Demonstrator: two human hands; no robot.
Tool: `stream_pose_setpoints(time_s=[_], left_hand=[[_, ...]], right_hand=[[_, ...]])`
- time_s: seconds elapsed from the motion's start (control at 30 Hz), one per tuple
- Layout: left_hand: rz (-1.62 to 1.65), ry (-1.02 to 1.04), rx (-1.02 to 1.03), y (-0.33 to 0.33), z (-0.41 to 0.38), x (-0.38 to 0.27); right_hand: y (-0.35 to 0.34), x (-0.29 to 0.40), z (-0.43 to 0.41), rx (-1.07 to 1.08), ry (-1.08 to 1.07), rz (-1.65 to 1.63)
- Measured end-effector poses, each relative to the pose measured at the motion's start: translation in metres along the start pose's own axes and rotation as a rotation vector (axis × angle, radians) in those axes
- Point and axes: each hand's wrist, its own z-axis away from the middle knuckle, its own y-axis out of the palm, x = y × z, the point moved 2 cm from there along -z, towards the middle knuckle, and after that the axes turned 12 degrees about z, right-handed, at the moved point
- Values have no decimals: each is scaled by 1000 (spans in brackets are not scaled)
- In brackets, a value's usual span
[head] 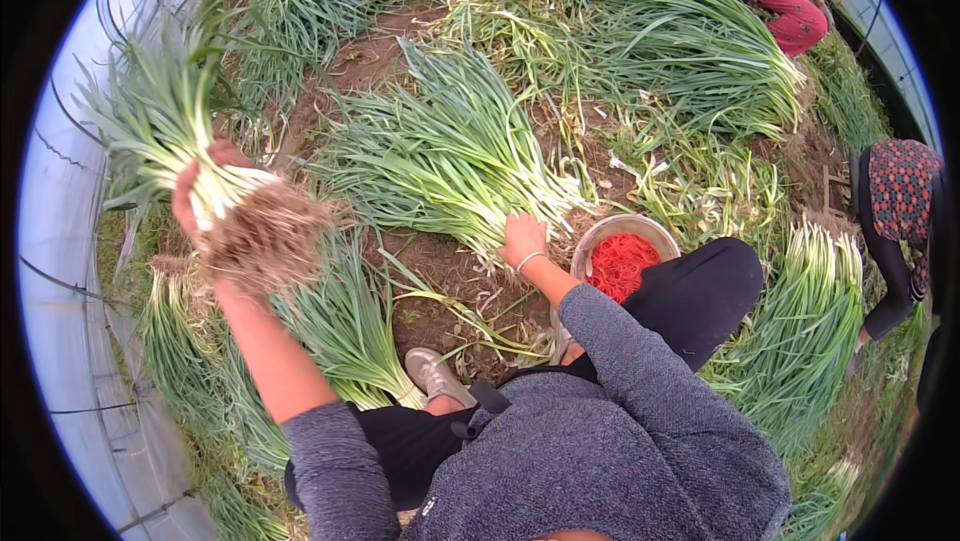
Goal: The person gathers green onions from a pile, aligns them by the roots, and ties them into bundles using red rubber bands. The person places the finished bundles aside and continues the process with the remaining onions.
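Note:
A bunch of rooted leafy green stalks (pixel 217 199), like garlic greens, is raised at the left in my left hand (pixel 187 192), whose fingers wrap the pale stems; its brown roots point down and right, and the leaves fan up and left. My right hand (pixel 525 241) rests on the pale stem ends of a large pile of the same greens (pixel 450 158) lying on the soil. Whether its fingers close around any stems is unclear. Just right of that hand, a round bucket (pixel 664 233) holds red bands or ties (pixel 621 263).
More greens lie at upper right (pixel 697 53), right (pixel 802 338) and lower left (pixel 337 316). Two people, one in pink trousers (pixel 787 15) and one in a patterned top (pixel 904 188), are at the right. Plastic sheeting (pixel 67 203) lines the left side.

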Motion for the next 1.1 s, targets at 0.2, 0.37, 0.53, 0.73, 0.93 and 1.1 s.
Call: stream_pose_setpoints(time_s=[0.2, 0.37, 0.53, 0.73, 0.93, 1.1], left_hand=[[86, 77, -673, -173, 98, 116], [495, -34, -579, -248, 162, 148], [574, 152, -367, -187, 143, 139], [568, 101, -453, -195, 144, 144], [194, -34, -585, -255, 167, 160], [316, -35, -600, -248, 167, 162]], right_hand=[[10, 10, -7, 172, 91, -281], [-46, 4, -29, 116, 161, -1024], [-135, -3, -15, -74, 71, -1608], [-28, -40, -6, -14, 287, -1034], [-19, -43, 8, -225, 319, -1258], [-57, -36, 9, -317, 84, -917]])
